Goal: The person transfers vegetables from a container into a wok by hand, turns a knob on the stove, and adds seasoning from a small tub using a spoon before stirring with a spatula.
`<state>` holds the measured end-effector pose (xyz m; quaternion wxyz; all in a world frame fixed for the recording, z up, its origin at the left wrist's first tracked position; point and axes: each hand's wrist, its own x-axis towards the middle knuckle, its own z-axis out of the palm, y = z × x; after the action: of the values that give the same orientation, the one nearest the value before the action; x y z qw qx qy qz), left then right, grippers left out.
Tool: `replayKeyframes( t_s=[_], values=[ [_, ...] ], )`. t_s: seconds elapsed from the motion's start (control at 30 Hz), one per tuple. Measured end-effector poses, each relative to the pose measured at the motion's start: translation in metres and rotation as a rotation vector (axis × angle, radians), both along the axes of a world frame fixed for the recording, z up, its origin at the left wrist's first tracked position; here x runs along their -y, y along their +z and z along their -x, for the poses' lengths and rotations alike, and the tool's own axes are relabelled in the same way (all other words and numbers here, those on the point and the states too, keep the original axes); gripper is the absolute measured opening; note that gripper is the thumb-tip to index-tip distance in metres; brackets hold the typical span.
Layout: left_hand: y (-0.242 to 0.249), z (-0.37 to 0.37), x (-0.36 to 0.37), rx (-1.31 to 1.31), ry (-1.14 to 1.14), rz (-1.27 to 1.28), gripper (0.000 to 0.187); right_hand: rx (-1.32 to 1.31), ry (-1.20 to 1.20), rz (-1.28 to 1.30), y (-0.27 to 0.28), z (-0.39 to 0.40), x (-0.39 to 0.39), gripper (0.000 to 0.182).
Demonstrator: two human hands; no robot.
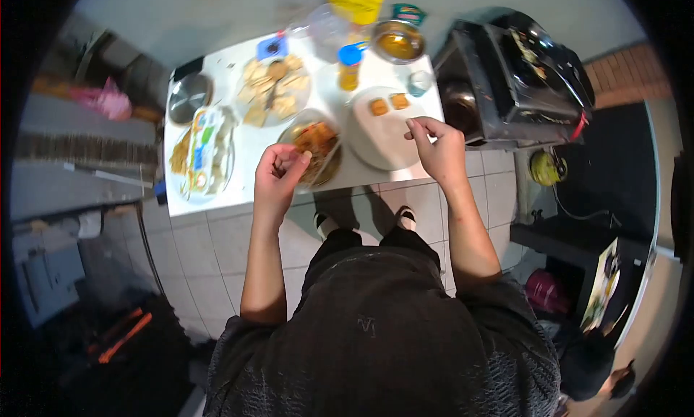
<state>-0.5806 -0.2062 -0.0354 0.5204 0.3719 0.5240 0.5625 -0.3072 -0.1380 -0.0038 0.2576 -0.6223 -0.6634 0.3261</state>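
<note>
My left hand (280, 175) is closed in a pinch at the left side of a metal bowl (334, 173). Inside that bowl is an orange-brown food mix (316, 138), and a pale thin strip lies across its right part. What the left fingers hold, if anything, is too small to make out. Over the right edge of a round white plate (379, 146), my right hand (441, 151) has its thumb and fingers pressed together; I cannot make out anything in them. Two small golden-brown square pieces (379, 107) sit at the far side of this plate.
Flat pale pieces fill another plate (300, 106). At the left are an egg carton (211, 146) and a steel bowl (189, 99). A blue-capped bottle (350, 74), a bowl of yellow liquid (398, 43) and a glass (419, 83) stand farther back. A black stove (520, 77) adjoins the right side.
</note>
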Motion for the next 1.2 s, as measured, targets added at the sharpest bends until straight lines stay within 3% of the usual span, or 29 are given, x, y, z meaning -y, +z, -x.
replayKeyframes(
  t_s=[0.03, 0.1, 0.2, 0.23, 0.27, 0.37, 0.4, 0.47, 0.6, 0.67, 0.87, 1.0, 1.13, 1.2],
  values=[
    [0.006, -0.023, -0.009, 0.047, -0.016, -0.016, 0.015, -0.003, -0.036, -0.018, 0.002, -0.022, 0.006, 0.032],
    [0.008, -0.067, -0.024, -0.032, -0.095, -0.009, 0.015, -0.060, -0.249, -0.439, 0.003, -0.065, 0.019, 0.023],
    [0.011, -0.146, -0.039, -0.145, -0.197, 0.008, 0.012, -0.077, -0.374, -0.279, -0.003, -0.166, 0.038, 0.017],
    [0.013, -0.177, -0.043, -0.146, -0.230, 0.039, 0.010, -0.089, -0.426, -0.453, -0.006, -0.193, 0.040, 0.015],
    [0.016, -0.207, -0.048, -0.154, -0.258, 0.064, 0.009, -0.088, -0.438, -0.460, -0.010, -0.228, 0.044, 0.015],
    [0.024, -0.287, -0.060, -0.159, -0.322, 0.035, 0.018, 0.016, -0.518, -0.060, 0.003, -0.317, 0.065, 0.019],
    [0.027, -0.312, -0.063, -0.127, -0.329, 0.030, 0.023, 0.012, -0.540, -0.056, 0.003, -0.336, 0.069, 0.019],
    [0.027, -0.350, -0.073, -0.171, -0.377, 0.055, 0.031, -0.016, -0.589, -0.391, 0.004, -0.373, 0.068, 0.022],
    [0.031, -0.404, -0.098, -0.240, -0.391, 0.115, 0.028, 0.163, -0.498, -0.212, -0.003, -0.452, 0.042, 0.037],
    [0.033, -0.427, -0.109, -0.156, -0.369, 0.019, 0.028, 0.026, -0.522, -0.343, 0.001, -0.465, 0.020, 0.035],
    [0.024, -0.464, -0.185, -0.200, -0.285, 0.072, 0.030, 0.193, -0.428, -0.431, 0.005, -0.515, -0.085, 0.027],
    [0.013, -0.476, -0.243, -0.179, -0.306, 0.085, 0.028, 0.473, -0.391, -0.556, -0.003, -0.547, -0.159, 0.037],
    [0.011, -0.489, -0.273, -0.167, -0.262, 0.141, 0.029, 0.609, -0.261, -0.433, -0.007, -0.566, -0.209, 0.042],
    [0.013, -0.495, -0.277, -0.160, -0.233, 0.129, 0.030, 0.631, -0.165, -0.152, -0.015, -0.578, -0.232, 0.044]
  ],
)
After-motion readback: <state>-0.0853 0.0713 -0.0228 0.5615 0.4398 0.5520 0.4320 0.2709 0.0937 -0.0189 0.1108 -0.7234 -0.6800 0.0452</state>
